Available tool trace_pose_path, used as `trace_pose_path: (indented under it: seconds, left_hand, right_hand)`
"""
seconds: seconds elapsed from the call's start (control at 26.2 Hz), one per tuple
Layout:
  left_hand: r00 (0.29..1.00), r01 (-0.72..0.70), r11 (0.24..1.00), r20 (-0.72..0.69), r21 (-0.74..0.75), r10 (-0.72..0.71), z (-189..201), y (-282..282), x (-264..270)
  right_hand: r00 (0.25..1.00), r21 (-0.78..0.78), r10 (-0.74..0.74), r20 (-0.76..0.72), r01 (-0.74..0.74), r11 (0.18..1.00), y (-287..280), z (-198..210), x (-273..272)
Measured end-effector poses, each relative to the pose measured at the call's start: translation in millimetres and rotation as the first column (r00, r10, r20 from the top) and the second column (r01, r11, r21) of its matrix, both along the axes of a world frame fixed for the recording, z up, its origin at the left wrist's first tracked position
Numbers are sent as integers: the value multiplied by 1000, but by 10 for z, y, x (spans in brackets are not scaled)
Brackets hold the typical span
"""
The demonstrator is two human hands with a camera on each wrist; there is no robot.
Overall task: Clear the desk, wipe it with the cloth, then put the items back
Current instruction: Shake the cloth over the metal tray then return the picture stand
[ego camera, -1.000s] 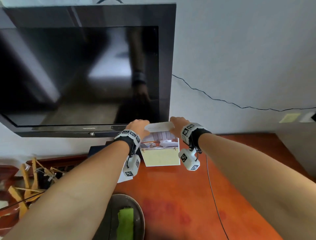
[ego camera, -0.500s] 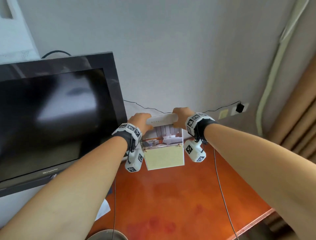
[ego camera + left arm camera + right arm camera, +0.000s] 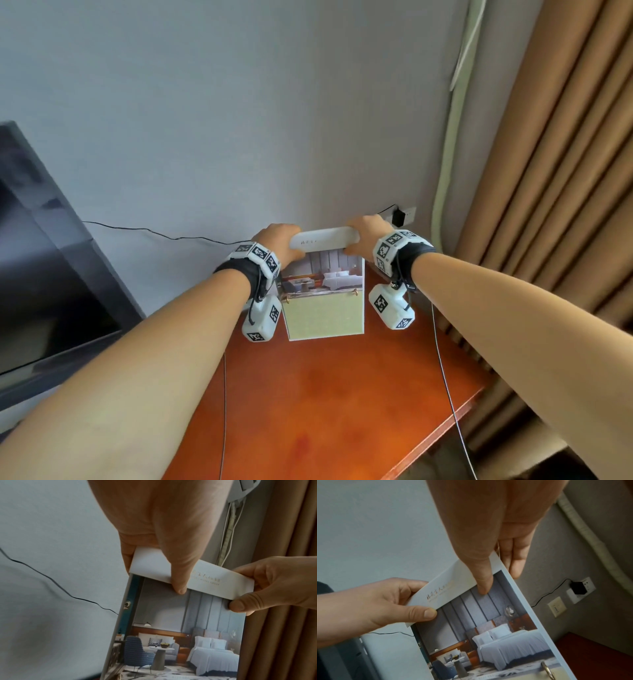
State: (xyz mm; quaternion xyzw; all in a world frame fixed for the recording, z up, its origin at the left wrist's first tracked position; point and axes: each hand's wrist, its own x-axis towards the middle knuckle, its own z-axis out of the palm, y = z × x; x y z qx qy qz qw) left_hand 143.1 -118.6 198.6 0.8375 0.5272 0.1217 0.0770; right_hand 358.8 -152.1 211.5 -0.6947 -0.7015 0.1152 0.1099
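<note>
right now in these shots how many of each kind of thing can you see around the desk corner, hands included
hands: 2, left hand and right hand, both gripping the display stand
display stand: 1
television: 1
wall plates: 2, socket with black plug, beige switch
curtain: 1
desk: 1
total: 8

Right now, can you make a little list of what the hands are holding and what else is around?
held thing: stand-up calendar with a bedroom picture
left hand: pinches the calendar's top left end
right hand: pinches the top right end
calendar position: upright at the back of the desk; whether it touches cannot be told
desk: reddish-brown wood
behind: wall with a black plug in a socket
left side: dark TV
right side: brown curtain
</note>
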Motion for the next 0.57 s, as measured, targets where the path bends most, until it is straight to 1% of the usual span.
trace_pose_path:
  seconds: [0.23,0.42,0.57]
  left_hand:
    - [999,-40,999,-31,-29,39,6,194,774]
    - [997,-42,998,-60,-41,39,-13,538,1090]
    - [997,-35,995,-67,-93,28,-216,1019,1340]
  right_hand:
    - [1000,-7,21,3,-21,1000,286,-45,764]
    - [999,-9,34,-15,-34,999,616,-125,1092]
    - [1000,-47,18,7,-18,999,1052,-323,1280]
